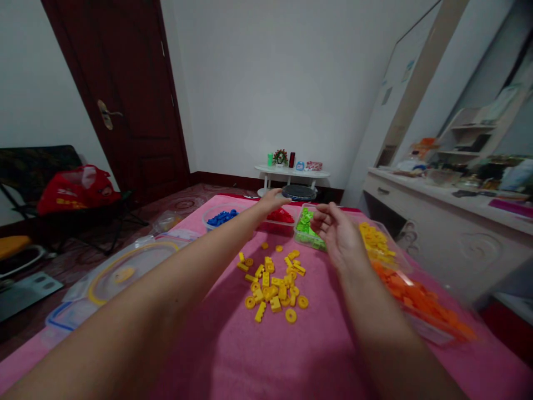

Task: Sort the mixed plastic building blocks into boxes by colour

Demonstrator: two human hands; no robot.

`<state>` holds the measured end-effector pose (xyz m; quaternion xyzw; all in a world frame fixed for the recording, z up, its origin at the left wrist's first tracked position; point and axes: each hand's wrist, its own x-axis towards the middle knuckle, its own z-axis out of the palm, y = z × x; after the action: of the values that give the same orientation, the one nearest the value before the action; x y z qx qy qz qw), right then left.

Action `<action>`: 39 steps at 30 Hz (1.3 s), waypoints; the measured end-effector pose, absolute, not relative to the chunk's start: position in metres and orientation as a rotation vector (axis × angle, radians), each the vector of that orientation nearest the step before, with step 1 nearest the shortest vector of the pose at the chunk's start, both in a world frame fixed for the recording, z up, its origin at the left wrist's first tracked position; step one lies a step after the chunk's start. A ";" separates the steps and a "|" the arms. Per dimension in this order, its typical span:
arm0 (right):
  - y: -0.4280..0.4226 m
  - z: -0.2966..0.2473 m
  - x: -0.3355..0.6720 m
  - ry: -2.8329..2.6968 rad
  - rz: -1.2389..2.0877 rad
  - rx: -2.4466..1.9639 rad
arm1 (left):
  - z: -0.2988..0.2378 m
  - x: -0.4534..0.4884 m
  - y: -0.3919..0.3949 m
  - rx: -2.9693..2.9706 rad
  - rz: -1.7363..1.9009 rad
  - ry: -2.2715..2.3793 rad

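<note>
My left hand (271, 203) reaches far forward over the clear box of red pieces (280, 215). Its fingers point right and look apart, small and partly hidden, with nothing visible in them. Beside the clear box of green pieces (308, 225), my right hand (338, 230) is raised with palm turned inward. Its fingers are loosely bent and apart, and I see nothing held. Between my forearms a loose pile of yellow toy building pieces (272, 286), some round and some long, lies on the pink cloth (250, 355).
A tub of blue pieces (222, 218) stands at the back left. On the right are boxes of yellow pieces (377, 244) and orange pieces (420, 300). Clear lids (137, 272) lie on the left. Behind stands a small white table (291, 173).
</note>
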<state>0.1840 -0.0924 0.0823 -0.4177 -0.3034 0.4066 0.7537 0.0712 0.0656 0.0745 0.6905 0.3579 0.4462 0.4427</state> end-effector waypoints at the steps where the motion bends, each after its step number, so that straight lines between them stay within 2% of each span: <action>1: -0.090 0.078 0.185 -0.770 0.859 -0.987 | 0.069 0.070 0.059 1.817 1.088 0.875; 7: -0.087 0.057 0.193 -1.743 0.333 -1.757 | 0.033 0.039 0.007 2.162 0.757 0.754; 11: -0.092 0.043 0.190 -1.993 0.196 -2.154 | 0.019 0.011 -0.015 2.399 0.478 0.920; 14: -0.090 0.028 0.186 -2.090 0.148 -2.176 | 0.012 0.001 -0.022 2.489 0.357 0.951; 20: -0.085 0.011 0.191 -2.081 0.171 -2.072 | -0.002 0.003 -0.023 2.531 0.353 1.079; 26: -0.082 0.025 0.193 -1.801 0.186 -1.922 | 0.006 -0.002 -0.016 2.401 0.569 1.072; 29: -0.078 0.030 0.180 -1.524 0.449 -1.651 | 0.021 -0.008 -0.013 2.394 0.727 1.029; 35: -0.084 0.034 0.146 -0.763 1.493 -0.939 | 0.049 -0.003 -0.031 2.311 1.109 0.773; 37: -0.086 0.035 0.139 -0.639 1.654 -0.827 | 0.052 0.001 -0.038 2.290 1.128 0.667; 39: -0.086 0.035 0.138 -0.587 1.642 -0.817 | 0.051 0.003 -0.039 2.275 1.137 0.595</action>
<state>0.1382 -0.0865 0.0353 -0.3481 -0.2504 0.6998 0.5713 0.0034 -0.0392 0.0508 0.8406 0.2198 0.4200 0.2618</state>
